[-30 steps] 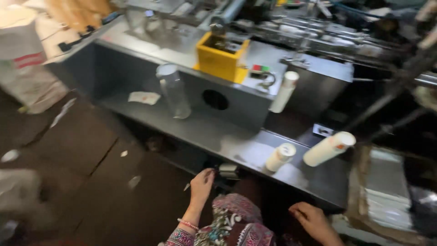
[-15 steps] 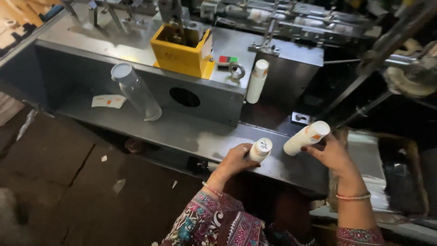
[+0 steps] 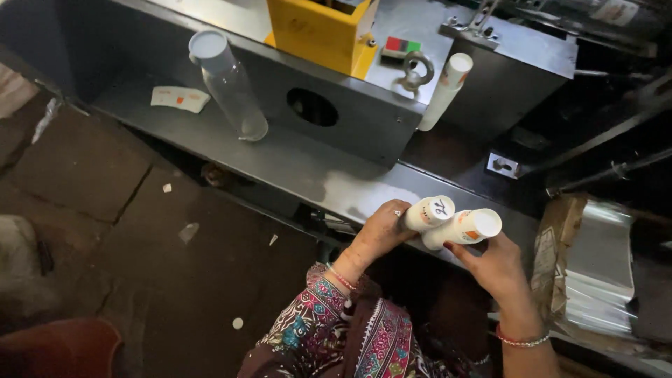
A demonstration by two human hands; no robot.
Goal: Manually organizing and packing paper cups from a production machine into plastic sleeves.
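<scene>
At the far left of the grey metal surface (image 3: 294, 164) lies a small white paper label (image 3: 180, 99). Just right of it a clear plastic tube (image 3: 227, 84) with a pale cap stands tilted on the ledge. Behind, on the machine top, sits a yellow box (image 3: 318, 31), and further right a white paper roll (image 3: 445, 92) leans against the machine body. Near the surface's front edge, the left hand (image 3: 381, 231) is curled around a white stack of paper cups (image 3: 428, 213). Touching it on the right, a second cup stack (image 3: 463, 228) lies gripped in the right hand (image 3: 495, 266), fingers wrapped underneath. At the far right rests a shiny foil-wrapped bundle (image 3: 588, 259).
</scene>
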